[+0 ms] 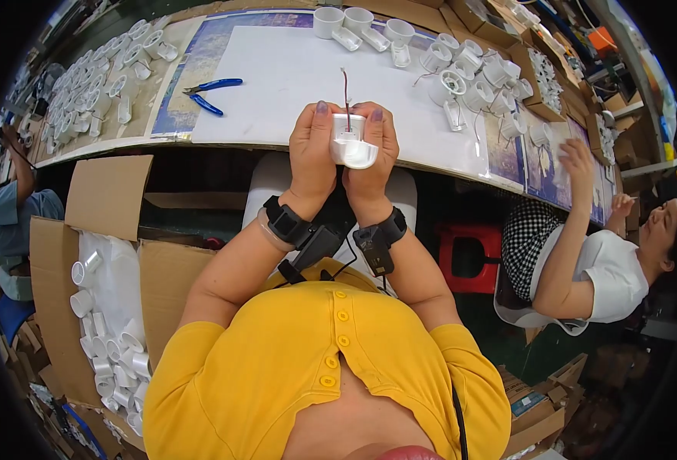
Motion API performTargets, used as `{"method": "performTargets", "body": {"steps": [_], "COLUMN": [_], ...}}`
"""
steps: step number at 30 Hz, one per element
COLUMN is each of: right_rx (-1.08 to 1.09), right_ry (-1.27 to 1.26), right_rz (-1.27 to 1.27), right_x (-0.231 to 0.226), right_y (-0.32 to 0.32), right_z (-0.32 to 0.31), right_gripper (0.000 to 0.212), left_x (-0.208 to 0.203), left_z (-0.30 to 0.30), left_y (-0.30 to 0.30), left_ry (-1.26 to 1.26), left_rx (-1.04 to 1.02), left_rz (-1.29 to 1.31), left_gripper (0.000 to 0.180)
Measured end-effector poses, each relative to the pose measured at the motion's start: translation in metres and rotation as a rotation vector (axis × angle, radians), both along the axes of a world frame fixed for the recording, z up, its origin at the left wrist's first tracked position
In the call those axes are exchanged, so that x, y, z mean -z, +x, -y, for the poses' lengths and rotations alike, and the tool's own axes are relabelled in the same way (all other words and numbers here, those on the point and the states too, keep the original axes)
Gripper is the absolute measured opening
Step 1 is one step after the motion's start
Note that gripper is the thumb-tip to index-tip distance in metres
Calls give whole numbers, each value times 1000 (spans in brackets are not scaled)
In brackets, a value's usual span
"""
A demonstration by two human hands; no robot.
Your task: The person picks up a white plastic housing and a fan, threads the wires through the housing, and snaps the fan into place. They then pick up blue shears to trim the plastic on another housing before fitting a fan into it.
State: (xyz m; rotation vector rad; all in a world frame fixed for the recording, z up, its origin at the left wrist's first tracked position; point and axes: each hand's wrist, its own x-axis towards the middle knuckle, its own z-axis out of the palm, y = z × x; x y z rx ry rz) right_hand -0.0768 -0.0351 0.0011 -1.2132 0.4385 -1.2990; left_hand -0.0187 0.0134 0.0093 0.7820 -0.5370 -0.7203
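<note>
A white plastic housing (355, 156) with a rounded lower end is held between both my hands, just off the front edge of the table. My left hand (309, 149) wraps its left side, and my right hand (378, 149) wraps its right side, thumbs up along it. From its upper part a thin dark red wire (346, 88) with a small pale connector sticks up. Blue-handled cutters (212, 93) lie spread apart on the white sheet (269, 69), to the left beyond my hands. The undersides of my fingers are hidden.
Many white plastic parts (97, 96) cover the table's left; more cups with wires (476, 77) stand at the right. A cardboard box (55, 307) of white cups sits on my left. A co-worker (591, 268) sits on the right beside a red stool (469, 261); another person (16, 215) is far left.
</note>
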Motion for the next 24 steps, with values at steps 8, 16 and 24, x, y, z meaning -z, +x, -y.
{"method": "performTargets", "body": {"steps": [8,16,24], "right_rx": [-324,-78,274], "right_ry": [721,449,-641], "right_rz": [527,272,-213], "right_x": [-8,-2,-23], "right_y": [-10,-10,-13], "right_z": [30,45,36], "right_gripper": [33,31,31], "left_x": [-2,0,-10], "left_z": [0,-1,-4], "left_y": [13,26,29], "left_ry": [40,154,216], "left_rx": [-74,-100,-183], "left_rz": [649,805,1012], "left_gripper": [48,64,59]}}
